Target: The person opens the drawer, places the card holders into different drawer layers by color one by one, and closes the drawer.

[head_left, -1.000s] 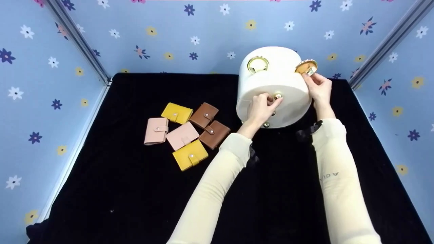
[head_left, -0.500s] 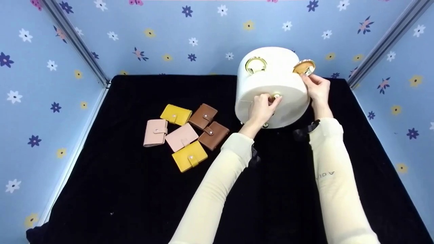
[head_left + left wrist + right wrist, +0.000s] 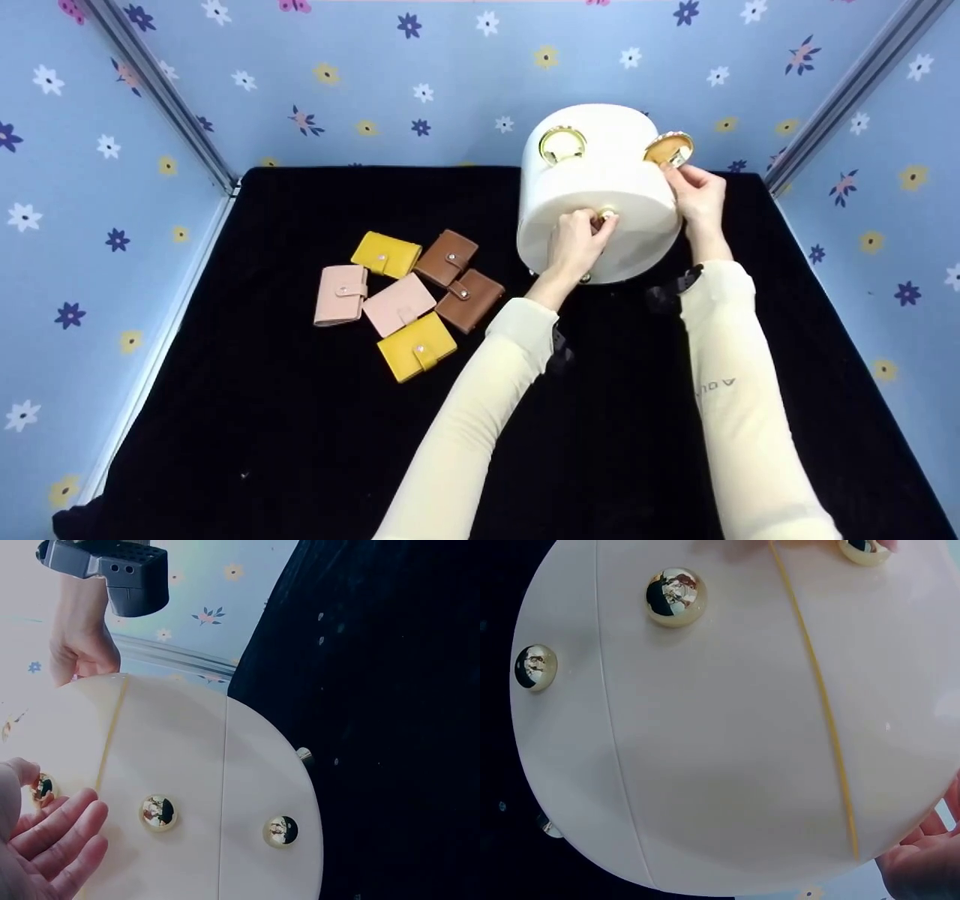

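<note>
A white round storage box [image 3: 600,172] stands at the back right, with gold knobs on its front and gold-rimmed ear pieces on top. My left hand [image 3: 576,244] pinches the upper gold knob [image 3: 45,786] between thumb and index finger; the other fingers lie loosely bent. Below it sit a middle knob [image 3: 159,812] and a lower knob [image 3: 280,831]. My right hand [image 3: 701,199] grips the box's upper right side, thumb just under the right ear piece [image 3: 670,148]. A yellowish seam [image 3: 821,682] and a thin pale seam [image 3: 607,705] cross the front.
Several small snap-closure card wallets lie left of the box: pink [image 3: 341,294], yellow [image 3: 417,347] and brown [image 3: 469,298] ones among them. A black cloth [image 3: 315,450] covers the table. Blue flowered panels [image 3: 450,82] enclose the back and sides.
The whole head view has drifted slightly left. Both hands keep their places on the box and the knob; the wallets lie as before.
</note>
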{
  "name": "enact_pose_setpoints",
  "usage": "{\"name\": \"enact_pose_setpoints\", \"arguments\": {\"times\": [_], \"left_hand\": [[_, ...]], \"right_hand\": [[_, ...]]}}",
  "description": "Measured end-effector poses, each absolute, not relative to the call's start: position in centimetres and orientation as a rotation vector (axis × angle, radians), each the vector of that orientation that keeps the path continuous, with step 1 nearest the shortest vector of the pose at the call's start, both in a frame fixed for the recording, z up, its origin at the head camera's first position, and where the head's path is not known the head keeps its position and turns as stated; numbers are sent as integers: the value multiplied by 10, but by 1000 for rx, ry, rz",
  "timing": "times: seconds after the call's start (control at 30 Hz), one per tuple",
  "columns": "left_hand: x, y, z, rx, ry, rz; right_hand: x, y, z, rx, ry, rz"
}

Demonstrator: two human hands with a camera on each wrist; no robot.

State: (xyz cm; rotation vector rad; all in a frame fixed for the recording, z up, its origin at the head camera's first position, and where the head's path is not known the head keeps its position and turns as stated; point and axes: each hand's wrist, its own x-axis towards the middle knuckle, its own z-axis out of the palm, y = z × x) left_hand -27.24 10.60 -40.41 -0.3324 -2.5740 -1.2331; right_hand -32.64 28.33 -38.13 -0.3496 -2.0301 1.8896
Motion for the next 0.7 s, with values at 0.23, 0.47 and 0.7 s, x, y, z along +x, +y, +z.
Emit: {"name": "enact_pose_setpoints", "arguments": {"times": [0.23,0.47,0.7], "left_hand": [[-265,105,-408,-349,-2527,-1270],[-251,102,-411,-380,-2490,-1310],[-237,100,-414,-437,-2444,-1336]], "right_hand": [[-325,284,-383,-355,-2029,1893],[-326,284,-383,-339,-2019,1903],[-326,283,-381,-343,-2009,1919]]}}
